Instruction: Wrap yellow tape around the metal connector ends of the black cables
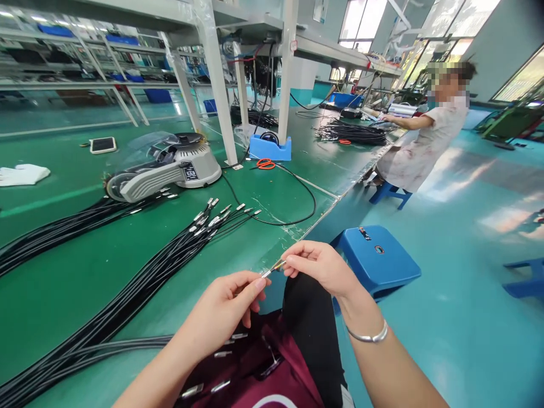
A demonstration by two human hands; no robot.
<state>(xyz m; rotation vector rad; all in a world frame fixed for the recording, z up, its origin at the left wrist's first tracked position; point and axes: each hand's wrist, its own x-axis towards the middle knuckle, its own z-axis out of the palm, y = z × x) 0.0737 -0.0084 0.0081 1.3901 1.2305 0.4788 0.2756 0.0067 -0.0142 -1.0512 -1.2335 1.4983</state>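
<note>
Pinching a slim metal-tipped cable end point(268, 272), the left hand point(221, 309) and right hand point(321, 266) meet in front of the body, both closed on it between thumb and fingers. The bright metal shows in the short gap between the hands. Fingers hide the rest, and the piece is too small and blurred to make out its shape.

Loose silvery tips point(223, 355) lie on a maroon cloth point(250, 368) across the lap, beside a black trouser leg point(310, 323). A smooth metal bangle point(368, 335) circles the right wrist.

To the left, long glossy black cables point(170, 266) with metal ends fan across a green workbench point(272, 187), and a thin black cable point(297, 218) curves over it. Farther along sit a grey tape dispenser point(170, 167) under a clear cover, orange-handled scissors point(264, 164) and a blue holder point(270, 148).

A blue plastic stool point(374, 260) stands on the teal floor to the near right. Far right, a seated co-worker point(420, 141) reaches over coiled black cable point(352, 133); that person's hands are cut off and hard to make out.
</note>
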